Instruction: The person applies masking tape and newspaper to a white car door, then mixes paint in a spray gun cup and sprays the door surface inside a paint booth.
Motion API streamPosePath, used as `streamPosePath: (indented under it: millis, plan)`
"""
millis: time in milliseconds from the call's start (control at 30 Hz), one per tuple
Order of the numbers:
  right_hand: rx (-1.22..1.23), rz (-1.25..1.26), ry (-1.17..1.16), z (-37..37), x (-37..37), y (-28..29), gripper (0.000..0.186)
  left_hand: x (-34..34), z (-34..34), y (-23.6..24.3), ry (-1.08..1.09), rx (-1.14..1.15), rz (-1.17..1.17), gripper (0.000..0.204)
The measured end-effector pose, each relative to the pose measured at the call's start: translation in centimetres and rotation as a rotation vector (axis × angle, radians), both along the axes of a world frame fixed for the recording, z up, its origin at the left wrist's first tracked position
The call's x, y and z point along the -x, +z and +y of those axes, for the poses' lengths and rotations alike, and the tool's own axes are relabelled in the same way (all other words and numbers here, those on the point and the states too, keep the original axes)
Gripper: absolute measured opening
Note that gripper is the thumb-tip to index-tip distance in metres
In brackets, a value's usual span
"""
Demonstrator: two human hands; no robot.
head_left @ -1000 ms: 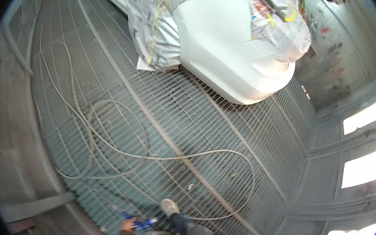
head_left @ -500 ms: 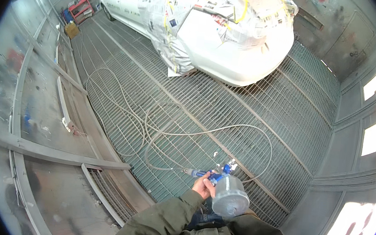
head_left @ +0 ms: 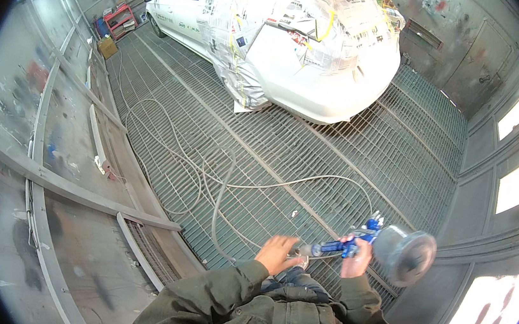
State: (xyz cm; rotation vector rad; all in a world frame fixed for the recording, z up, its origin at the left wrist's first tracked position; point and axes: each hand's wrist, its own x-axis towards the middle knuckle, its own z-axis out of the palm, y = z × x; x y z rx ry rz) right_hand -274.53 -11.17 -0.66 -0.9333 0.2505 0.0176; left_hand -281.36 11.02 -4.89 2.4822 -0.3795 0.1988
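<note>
My right hand (head_left: 358,258) is closed around the blue spray gun (head_left: 352,246), held in front of my body on the right. A translucent round paint cup (head_left: 404,255) is fixed to the gun and tips over to the right. My left hand (head_left: 277,255) is beside the gun's lower end, fingers stretched and apart, close to the hose fitting (head_left: 304,250). A gap shows between its fingertips and the gun. The grey air hose (head_left: 218,212) runs up to this hand and partly disappears behind it.
A white car (head_left: 319,85), partly masked with newspaper and plastic sheeting (head_left: 237,50), stands ahead on the metal grating (head_left: 261,143). Loops of hose lie across the grating. A paint-spotted wall with rails (head_left: 64,188) runs along the left. Far left are a red cart (head_left: 119,21) and cardboard box (head_left: 107,47).
The spray gun has gone from my left hand to my right and moved rightward, its cup now tipped sideways. My right hand has come into view. The left hand has let go.
</note>
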Motion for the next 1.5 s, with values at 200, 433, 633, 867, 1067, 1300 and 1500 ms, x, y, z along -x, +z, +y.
streamPosePath:
  millis: [200,433,633,867,1067,1300,1500]
  plan:
    - [-0.068,0.046,-0.039,-3.6,-0.9,9.0,0.021,2.4,-2.7,-2.3,-0.362,0.550,0.644,0.050]
    - [-0.071,-0.018,-0.039,-6.5,-0.5,13.4,0.019,1.9,-8.0,-0.5,-0.428,0.725,0.524,0.046]
    - [-0.012,-0.162,-0.293,-9.7,-1.2,15.5,0.011,0.6,-10.0,5.7,-0.507,1.210,1.013,0.036]
    - [-0.194,-0.249,-0.398,-14.9,-5.7,16.2,0.019,-1.9,-16.5,9.9,-0.373,1.228,0.811,0.046]
    - [-0.259,-0.372,-0.246,-25.1,-10.7,17.0,0.042,-5.8,-28.1,11.8,-0.023,1.171,0.615,0.037]
    - [-0.271,-0.357,-0.312,-40.4,-16.7,18.0,0.045,-12.1,-42.9,14.0,-0.009,1.123,0.792,0.033]
    - [-0.256,-0.421,-0.306,-51.1,-21.7,19.0,0.044,-18.3,-52.2,14.0,-0.025,1.278,1.037,0.030]
